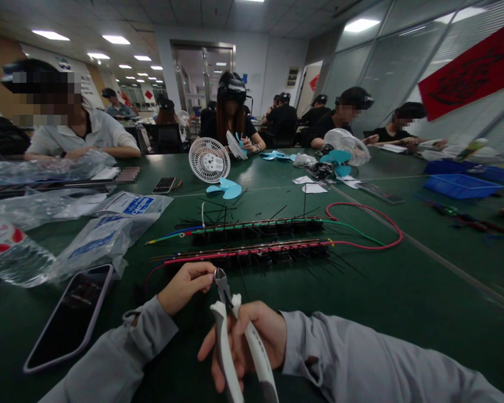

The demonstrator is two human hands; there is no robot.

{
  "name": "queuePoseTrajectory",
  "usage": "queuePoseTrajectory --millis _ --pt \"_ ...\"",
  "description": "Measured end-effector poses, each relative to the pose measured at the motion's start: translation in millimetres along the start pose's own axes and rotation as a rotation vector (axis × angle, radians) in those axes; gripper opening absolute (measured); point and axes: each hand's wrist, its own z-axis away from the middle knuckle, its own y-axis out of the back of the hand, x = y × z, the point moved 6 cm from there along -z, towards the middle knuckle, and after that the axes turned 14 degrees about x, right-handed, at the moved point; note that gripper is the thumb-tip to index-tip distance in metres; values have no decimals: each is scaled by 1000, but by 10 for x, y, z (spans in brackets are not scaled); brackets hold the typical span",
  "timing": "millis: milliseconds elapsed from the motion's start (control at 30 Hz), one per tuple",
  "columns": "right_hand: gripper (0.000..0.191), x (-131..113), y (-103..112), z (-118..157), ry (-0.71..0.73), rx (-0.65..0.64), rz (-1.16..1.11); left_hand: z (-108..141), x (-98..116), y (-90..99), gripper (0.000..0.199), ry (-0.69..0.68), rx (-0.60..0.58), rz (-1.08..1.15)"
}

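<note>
My right hand is wrapped round the white handles of a pair of cutting pliers, whose jaws point up and away from me. Beside the jaws, the fingers of my left hand are pinched together; whatever lies between them is too small to make out. Just beyond both hands lies a black strip with a red wire along it, and many thin black ties stick out. A second black strip with a green wire lies parallel behind it.
A phone, plastic bags and a water bottle lie at the left. Further back are a fan cover, blue fan blades and a blue tray. Several people sit around the green table.
</note>
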Motion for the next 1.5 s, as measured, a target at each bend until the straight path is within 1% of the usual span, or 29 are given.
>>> queuePoseTrajectory --millis 100,200,300,400,533,700,867,1033,1300,1500 --pt "57 4 12 -5 26 -12 -4 0 -7 3 21 -4 -5 12" --pt "45 -4 25 -14 92 -6 -31 0 -11 3 22 -9 -8 19" --pt "40 -15 -2 -14 141 -29 -51 0 -14 6 24 0 3 17" --pt "39 -11 -46 0 116 -71 -65 3 4 -1 26 3 8 6" --pt "39 -15 -54 29 68 -60 -78 13 64 -30 26 -6 1 -16" --pt "32 -46 -26 24 133 -40 -96 23 122 -57 26 -13 0 -42" --pt "31 -50 -19 20 124 -42 -77 17 81 -38 27 -9 -1 -55" --pt "28 -78 -56 77 91 -13 -71 11 45 -9 26 -8 10 -68" --pt "28 -78 -71 111 75 61 -62 8 34 -7 26 2 7 -76" --pt "28 -87 -78 122 87 71 -57 1 8 -3 26 -2 -5 -70"
